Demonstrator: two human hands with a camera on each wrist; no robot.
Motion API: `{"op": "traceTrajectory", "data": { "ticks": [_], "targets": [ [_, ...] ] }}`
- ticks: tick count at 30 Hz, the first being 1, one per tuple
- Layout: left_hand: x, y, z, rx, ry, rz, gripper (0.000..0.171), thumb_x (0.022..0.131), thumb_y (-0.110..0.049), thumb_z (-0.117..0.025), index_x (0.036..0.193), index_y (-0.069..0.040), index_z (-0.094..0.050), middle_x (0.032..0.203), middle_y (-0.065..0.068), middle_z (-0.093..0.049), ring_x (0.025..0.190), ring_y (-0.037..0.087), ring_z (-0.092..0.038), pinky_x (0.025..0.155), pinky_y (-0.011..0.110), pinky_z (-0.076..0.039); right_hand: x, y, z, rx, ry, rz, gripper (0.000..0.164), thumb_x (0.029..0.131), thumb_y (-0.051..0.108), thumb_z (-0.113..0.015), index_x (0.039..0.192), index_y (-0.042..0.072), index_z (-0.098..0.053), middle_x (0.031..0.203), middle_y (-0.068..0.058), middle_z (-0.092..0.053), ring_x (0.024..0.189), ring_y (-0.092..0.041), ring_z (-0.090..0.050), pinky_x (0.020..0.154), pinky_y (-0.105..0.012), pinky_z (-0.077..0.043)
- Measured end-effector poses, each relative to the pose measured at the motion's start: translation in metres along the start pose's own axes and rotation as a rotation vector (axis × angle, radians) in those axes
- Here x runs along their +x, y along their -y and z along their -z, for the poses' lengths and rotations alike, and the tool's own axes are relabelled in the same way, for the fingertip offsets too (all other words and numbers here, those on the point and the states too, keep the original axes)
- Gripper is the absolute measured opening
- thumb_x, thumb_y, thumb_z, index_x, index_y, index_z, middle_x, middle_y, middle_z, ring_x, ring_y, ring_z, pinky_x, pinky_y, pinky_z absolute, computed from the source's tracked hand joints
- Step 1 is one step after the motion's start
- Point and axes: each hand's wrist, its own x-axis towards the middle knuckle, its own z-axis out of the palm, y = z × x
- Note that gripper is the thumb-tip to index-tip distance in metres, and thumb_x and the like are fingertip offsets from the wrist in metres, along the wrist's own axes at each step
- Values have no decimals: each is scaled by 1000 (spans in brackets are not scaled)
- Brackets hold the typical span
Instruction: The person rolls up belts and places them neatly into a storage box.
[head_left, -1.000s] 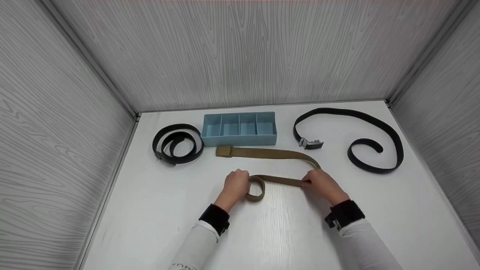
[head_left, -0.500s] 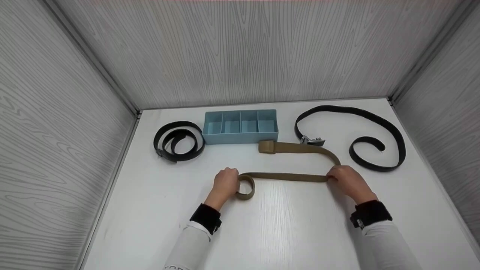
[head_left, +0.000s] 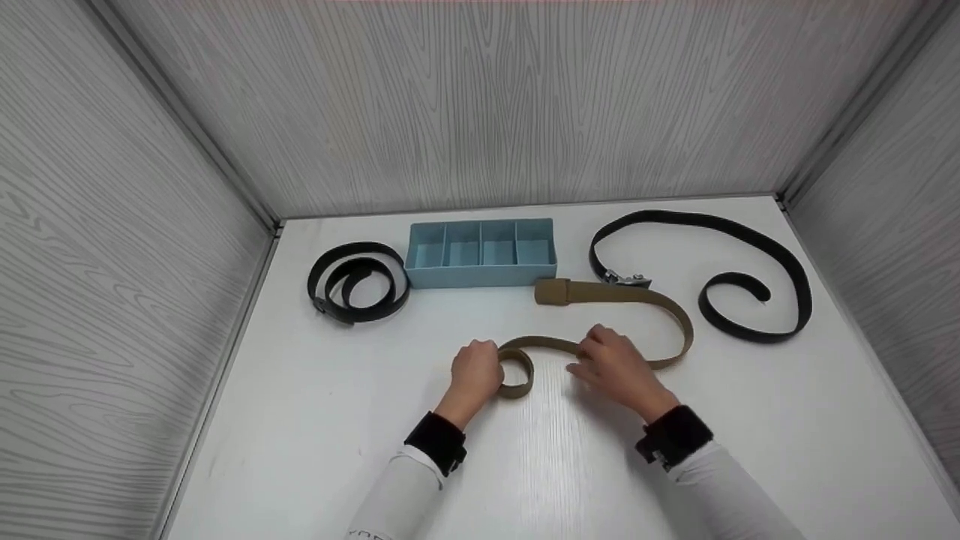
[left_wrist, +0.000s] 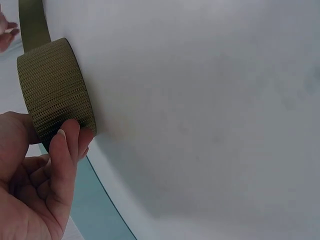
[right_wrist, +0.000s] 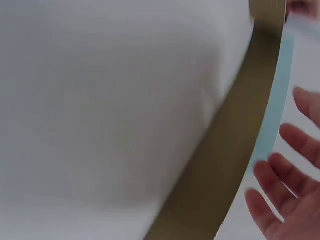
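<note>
An olive-brown webbing belt (head_left: 622, 293) lies partly rolled in the middle of the table, its buckle (head_left: 552, 291) just in front of the blue box. My left hand (head_left: 478, 369) pinches the rolled end (left_wrist: 56, 90) between thumb and fingers, the coil standing on its edge. From the coil the strap runs right, then bends back in a wide curve to the buckle. Beside that strap is my right hand (head_left: 616, 373), its fingers spread apart and holding nothing. In the right wrist view, the strap (right_wrist: 225, 140) passes by the open fingertips.
A blue box (head_left: 480, 277) with several compartments stands at the back. Left of it sits a loosely coiled black belt (head_left: 358, 248). Another black belt (head_left: 780, 255) with a silver buckle (head_left: 627, 280) curves across the right side. Wood-grained panels (head_left: 480, 105) enclose the table.
The right hand pulled the strap out to the right, dragging the buckle end along, then let go and came back left. The left hand shifted left and returned, still pinching the coil.
</note>
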Motion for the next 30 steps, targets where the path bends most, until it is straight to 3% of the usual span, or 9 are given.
{"op": "traceTrajectory", "data": {
  "ticks": [2,4,8,10,15,21,23,26,30],
  "targets": [
    [0,-5,-2,-17,-13,6,7,80,0,-64,78,-1,-70,75,13,-68,69,29,-67,58,40,-53,8,21,-12,-20,1,-16,28,87,34,-75,88,6,-70,86,-3,-59,79,-25,-58,71,-43,-46],
    [0,-8,-3,-25,-23,2,7,80,1,-64,79,-2,-69,75,14,-68,69,31,-67,57,41,-53,16,37,-21,2,41,-85,29,87,35,-74,86,6,-70,77,-1,-61,70,-21,-60,66,-41,-47],
    [0,-9,-3,-11,-15,-50,5,81,1,-65,84,-3,-67,77,14,-69,69,30,-67,57,40,-52,27,56,-33,135,121,-262,18,88,21,-71,83,4,-68,65,0,-62,56,-13,-57,55,-34,-48],
    [0,-8,-2,9,-3,-88,8,81,0,-66,87,-4,-66,79,13,-69,69,30,-67,57,39,-52,32,61,-37,186,139,-312,13,88,12,-68,78,5,-65,63,0,-60,53,-11,-54,52,-32,-45],
    [1,-7,0,80,16,-172,10,81,-5,-70,90,-7,-68,81,9,-69,72,27,-67,58,38,-52,38,65,-43,130,121,-260,19,87,2,-66,70,8,-59,58,0,-53,51,-13,-48,49,-31,-40],
    [2,-9,-5,112,-11,-318,3,84,-9,-69,82,-10,-71,76,4,-66,68,23,-64,59,36,-50,41,63,-44,-12,94,-119,22,90,0,-62,70,8,-63,65,-3,-61,59,-16,-56,54,-36,-47],
    [2,-10,-7,128,-50,-322,5,84,-10,-69,80,-10,-71,74,5,-66,66,23,-64,56,37,-50,40,61,-43,29,80,-145,17,91,1,-62,77,6,-69,69,-4,-64,61,-16,-57,57,-36,-48],
    [2,-10,-10,140,-99,-280,4,82,-11,-71,79,-9,-70,72,7,-67,64,26,-65,54,38,-50,36,60,-41,144,72,-251,8,92,6,-64,89,3,-72,70,-2,-65,60,-12,-57,57,-32,-48],
    [3,-14,-11,113,-119,-228,1,81,-7,-69,80,-8,-69,73,9,-67,62,27,-65,51,39,-50,32,61,-37,277,116,-401,9,91,8,-65,90,0,-66,61,0,-60,49,-10,-57,49,-29,-47]
  ]
}}
